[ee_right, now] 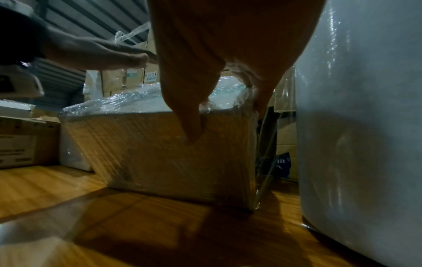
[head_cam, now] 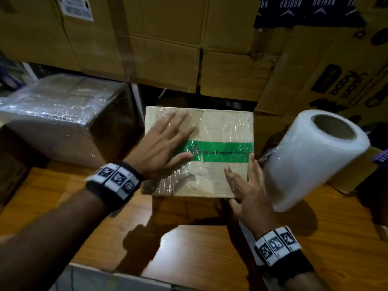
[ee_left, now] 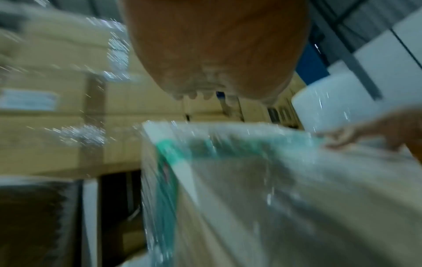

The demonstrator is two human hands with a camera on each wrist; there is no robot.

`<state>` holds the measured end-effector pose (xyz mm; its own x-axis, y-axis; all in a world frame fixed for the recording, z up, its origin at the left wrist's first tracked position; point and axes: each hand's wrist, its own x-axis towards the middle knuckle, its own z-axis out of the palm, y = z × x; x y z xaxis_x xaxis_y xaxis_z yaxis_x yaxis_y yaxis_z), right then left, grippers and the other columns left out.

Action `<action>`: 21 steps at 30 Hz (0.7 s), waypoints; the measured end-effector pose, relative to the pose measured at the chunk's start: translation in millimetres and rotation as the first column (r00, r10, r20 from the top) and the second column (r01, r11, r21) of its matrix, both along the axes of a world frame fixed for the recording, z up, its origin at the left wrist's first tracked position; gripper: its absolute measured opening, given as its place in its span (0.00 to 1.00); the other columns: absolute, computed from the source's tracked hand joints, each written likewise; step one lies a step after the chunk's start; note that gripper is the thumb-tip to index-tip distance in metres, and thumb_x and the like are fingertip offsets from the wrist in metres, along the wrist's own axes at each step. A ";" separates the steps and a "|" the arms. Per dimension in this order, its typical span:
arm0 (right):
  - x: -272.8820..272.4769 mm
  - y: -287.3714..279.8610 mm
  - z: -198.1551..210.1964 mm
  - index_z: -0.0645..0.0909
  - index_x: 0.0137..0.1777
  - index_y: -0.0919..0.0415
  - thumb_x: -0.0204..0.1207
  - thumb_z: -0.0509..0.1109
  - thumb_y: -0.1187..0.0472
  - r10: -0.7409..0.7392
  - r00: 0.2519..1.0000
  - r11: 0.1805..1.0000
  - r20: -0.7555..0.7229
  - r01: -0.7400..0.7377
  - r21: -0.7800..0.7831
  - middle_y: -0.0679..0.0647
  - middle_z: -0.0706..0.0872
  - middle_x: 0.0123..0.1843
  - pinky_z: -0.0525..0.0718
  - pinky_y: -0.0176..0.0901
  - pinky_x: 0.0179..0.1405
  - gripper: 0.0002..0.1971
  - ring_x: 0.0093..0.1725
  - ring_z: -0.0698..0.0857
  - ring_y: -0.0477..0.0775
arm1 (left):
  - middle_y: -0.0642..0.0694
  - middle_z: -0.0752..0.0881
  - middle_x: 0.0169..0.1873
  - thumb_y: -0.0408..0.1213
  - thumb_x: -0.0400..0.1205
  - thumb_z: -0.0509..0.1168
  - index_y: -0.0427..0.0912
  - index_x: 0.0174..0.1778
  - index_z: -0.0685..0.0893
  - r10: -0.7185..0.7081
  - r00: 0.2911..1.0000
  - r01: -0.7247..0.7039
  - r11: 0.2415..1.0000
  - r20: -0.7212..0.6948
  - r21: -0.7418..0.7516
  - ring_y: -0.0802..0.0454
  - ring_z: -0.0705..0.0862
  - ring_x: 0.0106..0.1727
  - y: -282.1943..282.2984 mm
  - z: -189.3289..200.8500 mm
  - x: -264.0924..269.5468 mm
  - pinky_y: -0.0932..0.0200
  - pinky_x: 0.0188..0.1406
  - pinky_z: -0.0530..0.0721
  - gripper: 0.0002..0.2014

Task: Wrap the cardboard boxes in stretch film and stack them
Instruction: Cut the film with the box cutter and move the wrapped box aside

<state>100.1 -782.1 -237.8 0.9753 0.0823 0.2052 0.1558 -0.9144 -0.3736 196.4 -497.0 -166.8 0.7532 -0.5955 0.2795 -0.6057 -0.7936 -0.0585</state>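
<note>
A: What is on the tabletop [head_cam: 210, 248]?

B: A cardboard box [head_cam: 220, 131] with a green tape band sits in the middle of the wooden surface, already covered in shiny stretch film. The roll [head_cam: 315, 156] stands tilted just to its right, and a strand of film runs from the roll to the box's right side.

A: And the hands?

B: The left hand [head_cam: 165, 141] lies flat on the box top, fingers straight and spread, pressing the film down. The right hand [head_cam: 245, 185] is at the near right corner, fingers straight on the top and thumb down the near face. Neither hand has a grip on anything (both are open-palmed, smoothing rather than holding).

A: Which step is this?

B: It looks like the end of wrapping this box: the film is being smoothed on.

A: What comes next?

B: Probably the strand to the roll must be torn off and its tail pressed onto the box. Then the box can be lifted with both hands and stacked, perhaps with the wrapped box [head_cam: 63, 106] at the far left. The film is slick, so a firm two-sided hold seems wise.

A: Anything else around?

B: Large cartons [head_cam: 147, 49] are piled behind.
</note>
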 end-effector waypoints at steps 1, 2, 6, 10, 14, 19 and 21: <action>0.1 -0.2 -0.5 0.66 0.85 0.32 0.70 0.84 0.65 0.000 1.000 1.000 0.004 0.000 0.003 0.46 0.26 0.91 0.82 0.64 0.72 0.49 0.92 0.39 0.61 | 0.37 0.41 0.91 0.70 0.88 0.41 0.49 0.93 0.49 -0.002 1.000 0.004 0.997 -0.029 0.071 0.36 0.39 0.92 -3.1 -10.6 3.6 0.30 0.89 0.51 0.41; 0.2 -0.9 -1.3 0.66 0.85 0.33 0.70 0.84 0.64 0.000 1.000 1.000 0.010 0.000 0.004 0.46 0.26 0.91 0.82 0.65 0.73 0.48 0.92 0.40 0.62 | 0.36 0.39 0.91 0.70 0.88 0.39 0.48 0.93 0.45 0.011 0.999 -0.006 0.992 -0.038 0.127 0.35 0.37 0.91 -4.5 -21.2 3.6 0.30 0.88 0.50 0.42; 2.8 -3.2 -2.0 0.69 0.85 0.35 0.69 0.84 0.65 0.016 1.000 1.000 0.015 -0.016 0.012 0.49 0.29 0.92 0.82 0.60 0.74 0.47 0.92 0.48 0.64 | 0.35 0.38 0.91 0.70 0.89 0.40 0.42 0.92 0.42 0.000 0.995 0.019 0.983 -0.100 0.181 0.36 0.35 0.91 -5.2 -44.7 -29.6 0.30 0.89 0.45 0.44; 4.8 -3.4 -3.4 0.70 0.84 0.36 0.68 0.85 0.65 0.014 0.999 1.000 0.029 -0.015 0.020 0.50 0.31 0.93 0.77 0.59 0.78 0.47 0.91 0.52 0.64 | 0.43 0.34 0.91 0.70 0.89 0.46 0.44 0.92 0.40 -0.076 0.955 0.119 0.984 -0.287 0.134 0.43 0.31 0.91 -1.7 -53.7 -77.8 0.37 0.90 0.38 0.45; 5.1 -4.4 -4.9 0.67 0.85 0.33 0.69 0.84 0.64 0.019 1.000 1.000 0.021 -0.020 0.003 0.50 0.31 0.93 0.62 0.54 0.80 0.48 0.91 0.52 0.63 | 0.53 0.71 0.82 0.66 0.90 0.50 0.54 0.82 0.73 -0.117 0.910 0.061 0.987 -0.398 -0.151 0.56 0.69 0.81 -11.0 -16.3 -91.3 0.46 0.82 0.73 0.29; 4.3 -7.4 -4.0 0.65 0.86 0.32 0.70 0.85 0.60 0.014 1.000 1.000 -0.008 -0.014 0.004 0.48 0.29 0.92 0.60 0.54 0.82 0.48 0.91 0.52 0.61 | 0.37 0.51 0.91 0.67 0.89 0.42 0.43 0.92 0.52 0.119 0.981 -0.128 0.991 -0.156 -0.045 0.39 0.50 0.92 -38.3 -13.2 -26.1 0.35 0.89 0.57 0.41; 4.4 -9.2 -2.9 0.66 0.86 0.33 0.71 0.84 0.59 0.028 0.999 1.000 -0.016 -0.028 -0.013 0.49 0.30 0.92 0.57 0.53 0.81 0.47 0.90 0.52 0.61 | 0.33 0.37 0.90 0.69 0.88 0.37 0.37 0.92 0.42 0.163 0.973 -0.147 0.983 -0.161 0.108 0.37 0.36 0.91 -47.1 -31.5 -21.6 0.30 0.89 0.47 0.45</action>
